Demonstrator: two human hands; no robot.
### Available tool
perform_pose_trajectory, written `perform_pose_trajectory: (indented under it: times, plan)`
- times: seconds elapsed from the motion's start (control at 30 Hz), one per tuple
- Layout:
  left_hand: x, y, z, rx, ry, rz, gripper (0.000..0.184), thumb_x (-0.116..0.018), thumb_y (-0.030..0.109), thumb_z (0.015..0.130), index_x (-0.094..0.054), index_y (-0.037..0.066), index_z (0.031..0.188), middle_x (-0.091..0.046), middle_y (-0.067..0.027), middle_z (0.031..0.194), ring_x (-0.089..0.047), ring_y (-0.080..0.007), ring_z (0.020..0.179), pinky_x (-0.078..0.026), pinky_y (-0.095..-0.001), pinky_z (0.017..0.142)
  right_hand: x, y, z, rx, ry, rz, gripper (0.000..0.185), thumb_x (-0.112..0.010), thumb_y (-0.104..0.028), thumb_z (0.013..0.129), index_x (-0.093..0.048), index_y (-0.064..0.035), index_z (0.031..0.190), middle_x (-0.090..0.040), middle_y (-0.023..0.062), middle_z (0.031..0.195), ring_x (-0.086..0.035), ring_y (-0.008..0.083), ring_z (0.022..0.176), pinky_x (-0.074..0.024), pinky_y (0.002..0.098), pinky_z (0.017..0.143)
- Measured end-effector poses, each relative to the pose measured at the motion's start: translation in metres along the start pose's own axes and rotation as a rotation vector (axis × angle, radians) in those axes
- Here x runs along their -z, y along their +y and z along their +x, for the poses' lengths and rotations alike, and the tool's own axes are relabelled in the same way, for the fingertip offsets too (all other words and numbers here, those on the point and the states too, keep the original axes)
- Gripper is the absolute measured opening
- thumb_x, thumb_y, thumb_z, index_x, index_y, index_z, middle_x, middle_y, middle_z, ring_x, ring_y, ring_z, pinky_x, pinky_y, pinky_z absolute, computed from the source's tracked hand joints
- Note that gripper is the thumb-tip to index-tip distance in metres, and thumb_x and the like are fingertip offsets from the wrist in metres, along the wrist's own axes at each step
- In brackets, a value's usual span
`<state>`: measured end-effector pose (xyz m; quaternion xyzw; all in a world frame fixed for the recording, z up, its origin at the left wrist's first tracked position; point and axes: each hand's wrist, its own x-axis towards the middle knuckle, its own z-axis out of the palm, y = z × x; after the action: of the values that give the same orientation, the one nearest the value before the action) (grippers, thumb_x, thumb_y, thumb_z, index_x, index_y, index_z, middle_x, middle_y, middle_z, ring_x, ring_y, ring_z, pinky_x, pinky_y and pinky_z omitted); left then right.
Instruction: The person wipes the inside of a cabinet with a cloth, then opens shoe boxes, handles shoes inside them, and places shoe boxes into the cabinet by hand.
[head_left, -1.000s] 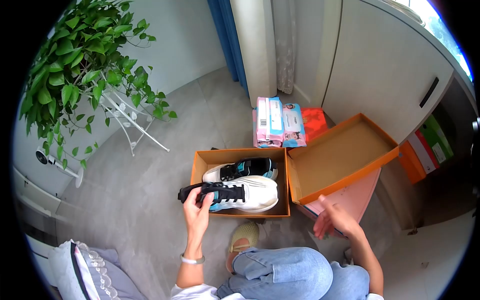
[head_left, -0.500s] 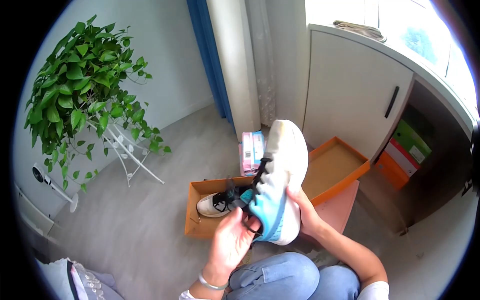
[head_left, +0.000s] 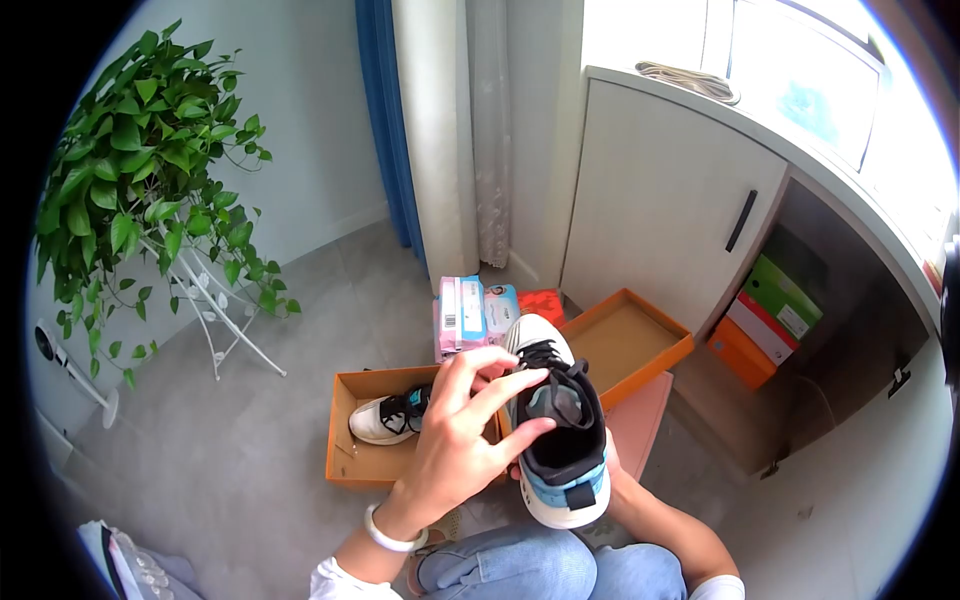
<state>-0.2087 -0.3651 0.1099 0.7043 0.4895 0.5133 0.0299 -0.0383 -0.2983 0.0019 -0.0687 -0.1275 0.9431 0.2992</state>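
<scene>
A white and light-blue sneaker (head_left: 566, 490) with black laces and a dark lining is held up above my knees, its opening facing me. My right hand (head_left: 614, 468) grips it from the right and underneath; most of those fingers are hidden behind it. At the shoe's tongue, my left hand (head_left: 462, 425) has its thumb and index finger apart, with the fingertips over the opening. A matching sneaker (head_left: 380, 420) lies in the orange shoebox (head_left: 345, 470) on the floor, partly covered by my left hand.
An orange box lid (head_left: 630, 345) leans beside a pink panel (head_left: 640, 425). Pink and blue packages (head_left: 468, 315) stand behind the shoebox. Stacked boxes (head_left: 765, 320) sit inside the open cabinet at right. A leafy plant (head_left: 150, 170) stands on a white stand at left.
The sneaker has turned from sideways to opening-up and come lower. My left hand has moved from the shoe's collar to above its tongue, fingers spreading. The view has shifted slightly right.
</scene>
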Motion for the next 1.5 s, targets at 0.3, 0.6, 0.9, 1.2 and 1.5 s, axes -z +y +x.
perform_pose_trajectory:
  times: [0.3,0.6,0.9,1.2,1.5]
  plan:
    - [0.003,-0.022,0.032,0.277,-0.289,-0.229,0.022,-0.076,0.013,0.081,-0.072,-0.003,0.096,-0.073,-0.0109,0.083,-0.066,-0.0119,0.076,-0.052,-0.0284,0.071,0.068,0.012,0.013,-0.076,0.177,-0.154,0.072,-0.042,-0.057,0.093,-0.051,0.0088,0.122,-0.060,0.0276,0.106,-0.065,0.0400,0.092,-0.0548,0.0524,0.085]
    - [-0.006,-0.072,0.049,0.613,-0.610,-0.816,0.019,-0.075,0.015,0.085,-0.074,-0.001,0.095,-0.068,-0.0033,0.088,-0.061,-0.0104,0.084,-0.047,-0.0274,0.078,0.105,0.013,0.014,-0.070,0.220,-0.225,0.075,-0.048,-0.057,0.091,-0.049,0.0087,0.126,-0.059,0.0266,0.108,-0.064,0.0362,0.094,-0.0536,0.0492,0.085]
    - [-0.001,-0.078,0.054,0.479,-0.700,-0.759,0.025,-0.071,0.019,0.089,-0.073,-0.002,0.102,-0.067,-0.0034,0.092,-0.061,-0.0131,0.086,-0.047,-0.0275,0.082,0.075,0.012,0.013,-0.049,0.253,-0.212,0.076,-0.047,-0.058,0.090,-0.049,0.0090,0.127,-0.060,0.0275,0.109,-0.064,0.0375,0.096,-0.0542,0.0510,0.088]
    - [0.019,-0.081,0.000,0.469,-0.134,-0.701,0.028,-0.059,0.021,0.098,-0.066,-0.002,0.113,-0.069,-0.0084,0.107,-0.063,-0.0143,0.101,-0.048,-0.0284,0.092,0.034,-0.009,-0.010,0.179,0.111,-0.209,0.037,-0.058,-0.029,0.094,-0.055,0.0015,0.115,-0.061,0.0183,0.103,-0.067,0.0297,0.092,-0.0573,0.0417,0.086]
    - [-0.029,-0.044,-0.088,0.675,-0.460,-1.176,0.077,-0.067,0.027,0.093,-0.023,0.003,0.152,-0.045,-0.0116,0.140,-0.051,-0.0169,0.119,-0.045,-0.0315,0.099,0.036,-0.007,-0.019,0.129,-0.030,-0.154,0.074,-0.051,-0.057,0.087,-0.046,0.0014,0.132,-0.056,0.0240,0.123,-0.059,0.0370,0.111,-0.0488,0.0479,0.097]
